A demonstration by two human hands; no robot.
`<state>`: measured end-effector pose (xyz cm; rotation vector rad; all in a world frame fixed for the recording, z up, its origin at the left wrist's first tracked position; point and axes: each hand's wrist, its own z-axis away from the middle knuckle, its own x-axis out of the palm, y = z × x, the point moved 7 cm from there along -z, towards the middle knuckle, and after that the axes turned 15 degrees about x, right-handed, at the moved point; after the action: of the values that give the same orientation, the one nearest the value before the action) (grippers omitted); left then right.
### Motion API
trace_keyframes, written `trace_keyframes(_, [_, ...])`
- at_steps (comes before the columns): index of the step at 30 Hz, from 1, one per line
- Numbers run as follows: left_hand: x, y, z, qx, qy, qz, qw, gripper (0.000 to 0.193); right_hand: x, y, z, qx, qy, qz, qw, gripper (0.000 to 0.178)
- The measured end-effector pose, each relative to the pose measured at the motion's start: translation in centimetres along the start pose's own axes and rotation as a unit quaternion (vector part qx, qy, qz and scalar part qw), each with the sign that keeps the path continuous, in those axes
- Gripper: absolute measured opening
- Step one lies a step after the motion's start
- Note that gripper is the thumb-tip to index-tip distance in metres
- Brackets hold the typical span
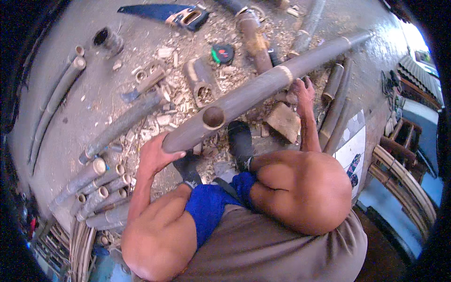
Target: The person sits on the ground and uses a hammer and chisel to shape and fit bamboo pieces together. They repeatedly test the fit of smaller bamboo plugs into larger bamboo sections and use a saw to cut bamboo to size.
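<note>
A thick bamboo pole slants across my knees' far side, from near left to far right. A round hole is cut in its upper wall close to the near end. My left hand is wrapped round that near end, thumb along the underside. By the pale joint farther along, my right hand grips the pole from its lower right side, with some fingers hidden beneath. Under the pole near my right hand lies a wedge-shaped wood block.
Wood chips cover the floor around my feet. A handsaw, a tape measure and a short bamboo piece lie beyond the pole. Cut bamboo lengths are piled at left; more bamboo lies at right.
</note>
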<state>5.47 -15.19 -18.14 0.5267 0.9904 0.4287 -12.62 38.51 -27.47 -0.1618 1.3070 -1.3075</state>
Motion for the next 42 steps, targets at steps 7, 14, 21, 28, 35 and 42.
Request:
trace_keyframes(7, [-5.7,-4.3,5.8,-0.046,0.029,-0.04,0.998,0.09,6.3,-5.7,-0.9,0.177,-0.166,-0.371,0.896,0.088])
trace_keyframes(14, [-9.9,-6.0,6.5,-0.055,0.051,-0.026,0.997,0.1,12.3,-8.5,2.0,0.245,-0.229,-0.51,0.792,0.077])
trace_keyframes(21, [-9.6,2.2,0.8,0.087,0.088,-0.142,0.982,0.104,17.8,-8.3,11.4,0.259,-0.285,-0.499,0.776,0.08])
trace_keyframes(28, [-3.9,7.3,-6.3,0.102,0.084,-0.254,0.958,0.109,20.8,-8.3,20.8,0.348,-0.377,-0.44,0.737,0.079])
trace_keyframes(35, [-6.6,2.4,-2.3,0.11,0.106,-0.271,0.95,0.102,17.1,-13.2,14.5,0.203,-0.416,-0.444,0.767,0.074])
trace_keyframes(42, [-10.4,-4.0,2.9,0.13,0.147,-0.353,0.915,0.106,16.8,-11.7,-1.1,0.218,-0.383,-0.535,0.721,0.068])
